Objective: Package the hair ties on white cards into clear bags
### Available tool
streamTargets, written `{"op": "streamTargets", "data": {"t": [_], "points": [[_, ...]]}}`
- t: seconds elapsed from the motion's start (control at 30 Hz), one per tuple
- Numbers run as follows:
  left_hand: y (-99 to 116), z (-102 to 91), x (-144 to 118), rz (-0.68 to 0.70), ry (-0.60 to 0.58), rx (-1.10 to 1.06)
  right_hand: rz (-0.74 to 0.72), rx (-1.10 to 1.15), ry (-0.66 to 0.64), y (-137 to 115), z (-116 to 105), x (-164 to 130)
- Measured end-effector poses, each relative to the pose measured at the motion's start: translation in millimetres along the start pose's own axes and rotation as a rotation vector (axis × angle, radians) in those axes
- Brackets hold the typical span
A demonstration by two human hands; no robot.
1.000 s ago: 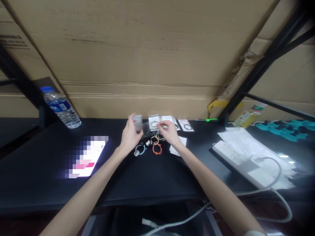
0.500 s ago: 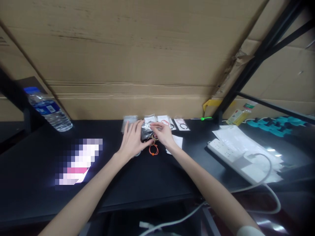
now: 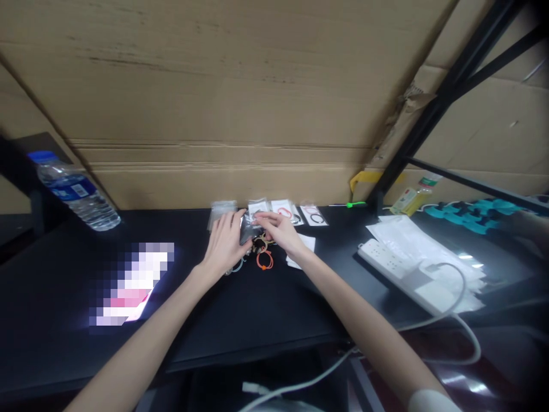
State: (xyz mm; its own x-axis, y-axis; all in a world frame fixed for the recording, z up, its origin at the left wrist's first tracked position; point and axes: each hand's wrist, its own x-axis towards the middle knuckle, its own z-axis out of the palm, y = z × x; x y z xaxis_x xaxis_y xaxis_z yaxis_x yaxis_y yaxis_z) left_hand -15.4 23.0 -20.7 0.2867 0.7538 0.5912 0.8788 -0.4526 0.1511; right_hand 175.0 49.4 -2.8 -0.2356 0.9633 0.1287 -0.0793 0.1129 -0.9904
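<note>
On the black table (image 3: 266, 309), my left hand (image 3: 226, 243) and my right hand (image 3: 278, 230) meet over a small clear plastic packet (image 3: 247, 229), each pinching one side of it. Just below the hands lie loose hair ties: an orange one (image 3: 265, 260), a pale blue one (image 3: 237, 265) partly under my left hand, and a tan one (image 3: 260, 244). Behind the hands, a row of small packets holding hair ties (image 3: 315, 216) lies along the table's back edge. A white card (image 3: 302, 247) sits right of my right hand.
A water bottle (image 3: 72, 191) lies tilted at the far left. A lit phone screen (image 3: 131, 283) rests on the left. A white power strip (image 3: 401, 272) with cable and clear bags (image 3: 420, 243) are at the right. Cardboard boxes (image 3: 240, 103) wall the back. Teal items (image 3: 476, 214) lie far right.
Both hands have come down and closed together over the packet and hair ties. The view has shifted slightly, so objects sit a little further left.
</note>
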Motion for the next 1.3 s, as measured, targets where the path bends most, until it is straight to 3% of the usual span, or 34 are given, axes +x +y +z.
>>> {"op": "streamTargets", "data": {"t": [0.3, 0.53, 0.6, 0.7, 0.77, 0.8, 0.97, 1.1, 1.3], "points": [[2, -4.0, 1, 0.024, -0.019, 0.010, -0.074, -0.054, -0.002, -1, 6, -3], [4, -5.4, 0, -0.009, -0.035, -0.010, -0.118, -0.070, -0.085, -4, 2, -4], [4, -5.9, 0, -0.014, -0.024, -0.016, -0.176, -0.171, -0.021, -6, -1, -3], [3, -6.6, 0, -0.028, 0.005, -0.023, -0.303, -0.333, 0.215, -6, -11, 0], [2, -6.6, 0, -0.033, 0.014, -0.033, -0.343, -0.388, 0.299, -4, -17, 2], [2, -6.5, 0, -0.033, 0.013, -0.035, -0.344, -0.393, 0.272, -2, -20, 3], [0, -5.3, 0, -0.002, -0.016, -0.036, -0.256, -0.295, -0.096, 10, -20, 5], [-1, -4.9, 0, 0.029, -0.066, -0.019, -0.225, -0.313, -0.091, 12, -13, 2], [-5, -4.4, 0, 0.003, -0.046, 0.023, -0.207, -0.483, -0.012, 2, -13, -1]]}}
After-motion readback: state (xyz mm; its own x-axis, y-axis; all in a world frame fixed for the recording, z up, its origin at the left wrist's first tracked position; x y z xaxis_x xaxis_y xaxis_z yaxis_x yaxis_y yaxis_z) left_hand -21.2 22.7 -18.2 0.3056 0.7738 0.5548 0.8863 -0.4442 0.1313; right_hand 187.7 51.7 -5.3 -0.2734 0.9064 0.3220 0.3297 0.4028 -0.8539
